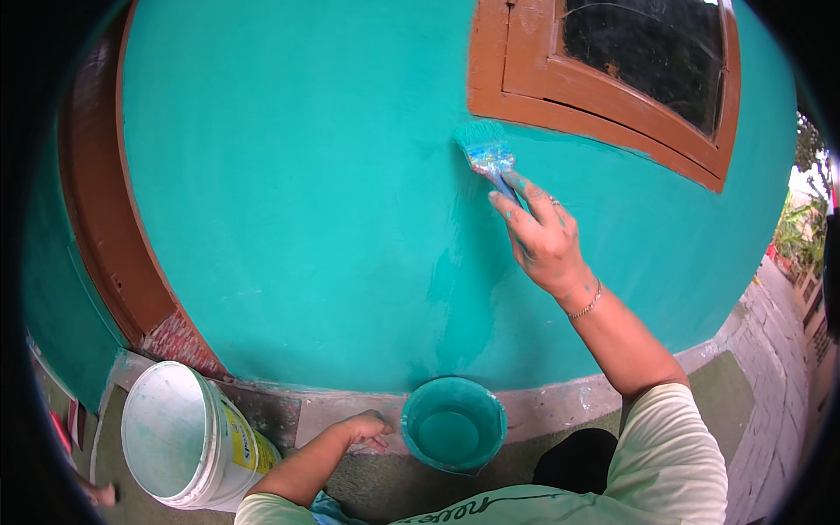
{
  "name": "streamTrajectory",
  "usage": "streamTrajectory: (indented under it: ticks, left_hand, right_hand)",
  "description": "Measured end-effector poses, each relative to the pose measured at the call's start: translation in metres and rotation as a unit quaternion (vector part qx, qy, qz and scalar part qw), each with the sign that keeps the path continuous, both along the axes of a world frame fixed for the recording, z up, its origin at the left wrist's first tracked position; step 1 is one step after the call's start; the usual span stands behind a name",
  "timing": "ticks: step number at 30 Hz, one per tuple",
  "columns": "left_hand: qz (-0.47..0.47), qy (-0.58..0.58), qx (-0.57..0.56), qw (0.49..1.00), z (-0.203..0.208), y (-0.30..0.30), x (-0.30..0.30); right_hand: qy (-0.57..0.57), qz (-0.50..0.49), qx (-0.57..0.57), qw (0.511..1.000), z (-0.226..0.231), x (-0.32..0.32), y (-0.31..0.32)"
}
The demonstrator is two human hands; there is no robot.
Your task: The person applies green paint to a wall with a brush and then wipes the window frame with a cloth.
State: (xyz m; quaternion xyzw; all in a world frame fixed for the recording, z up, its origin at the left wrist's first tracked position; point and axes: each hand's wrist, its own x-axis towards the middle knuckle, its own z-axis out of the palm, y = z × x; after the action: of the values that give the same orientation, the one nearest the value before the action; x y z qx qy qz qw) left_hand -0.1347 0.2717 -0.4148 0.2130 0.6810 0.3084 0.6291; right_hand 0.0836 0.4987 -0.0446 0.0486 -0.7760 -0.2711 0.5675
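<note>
My right hand [551, 236] grips the handle of a paintbrush [490, 159], which is smeared with teal paint. Its bristles touch the teal wall [297, 192] just below the left corner of the brown window frame [595, 127]. Darker, wet-looking streaks run down the wall beneath the brush. Low down, my left hand [369, 429] holds nothing, its fingers loosely extended and apart. Beside it on the right stands a teal-coated bucket [455, 395] with teal paint at its bottom, close to the foot of the wall.
A large white plastic bucket [166, 433] with a yellow label stands at the lower left. Beyond it is a brown door frame [109, 210]. A pale ledge [324, 411] follows the wall's base, and paving [774, 350] lies at the right. Part of a bare foot [103, 494] shows at the left edge.
</note>
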Motion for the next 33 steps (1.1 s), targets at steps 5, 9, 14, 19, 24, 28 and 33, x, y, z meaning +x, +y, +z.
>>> streamTrajectory:
  ticks: [5,9,14,19,24,28,33]
  left_hand:
    - [-0.012,0.012,0.008,1.000,0.003,-0.003,0.001]
    - [-0.007,0.000,0.004,1.000,-0.003,-0.005,-0.004]
    - [0.001,-0.015,0.012,1.000,-0.001,-0.001,-0.007]
    - [-0.015,-0.001,0.022,1.000,0.002,-0.007,-0.006]
    - [-0.024,0.009,0.016,1.000,0.010,0.005,-0.002]
    - [-0.015,0.010,0.015,1.000,0.010,0.005,-0.002]
    - [-0.017,0.001,0.015,1.000,0.000,-0.003,-0.010]
  right_hand:
    - [0.021,-0.054,0.040,0.998,-0.002,-0.015,0.012]
    - [-0.011,-0.076,0.021,0.997,-0.028,-0.015,0.009]
    - [-0.025,-0.029,-0.005,0.999,-0.047,0.000,-0.011]
    - [0.017,-0.009,0.002,1.000,-0.014,0.001,-0.018]
    - [0.017,-0.062,0.026,0.998,-0.009,-0.007,0.001]
    - [-0.005,-0.050,0.018,0.999,-0.030,-0.007,-0.005]
    - [0.058,-0.042,0.034,0.997,0.001,-0.004,0.005]
